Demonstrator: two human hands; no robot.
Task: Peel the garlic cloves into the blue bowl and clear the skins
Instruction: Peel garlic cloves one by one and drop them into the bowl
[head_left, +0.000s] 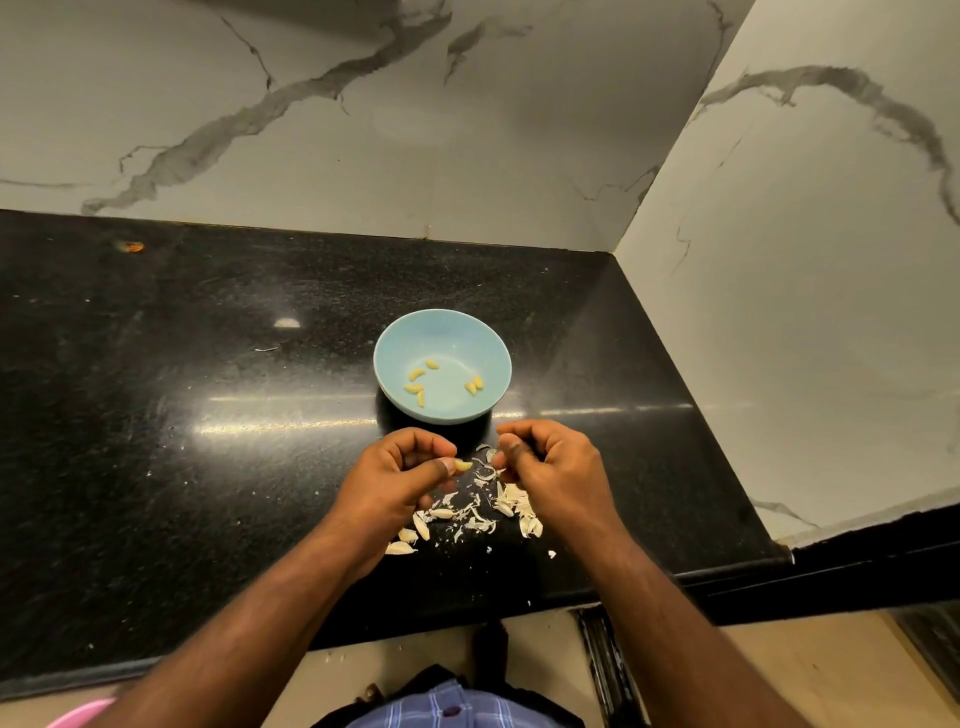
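Just short of the bowl (442, 332), over the black counter (208, 415), I've got a clove (463, 465) pinched at the tips of my left hand (400, 470), thumb against forefinger, its pale end poking out to the right. My right hand (545, 462) is curled close beside it, fingertips drawn together as if nipping a bit of skin, though I can't quite tell from this angle whether anything is between them.

The clove looks bare now, yellow like the six or so already lying in the bowl. Best move, I reckon: check the root end for a last clinging flake, roll it once between the fingers, then reach forward and drop it low into the bowl so it doesn't bounce out.

Below my hands the skins (467, 519) are scattered across the counter, with a few unpeeled cloves (410, 535) among them on the left side. I'd keep that pile tight, letting each flake fall in the same patch, because sweeping it up comes later and strays near the edge will end up on the floor.
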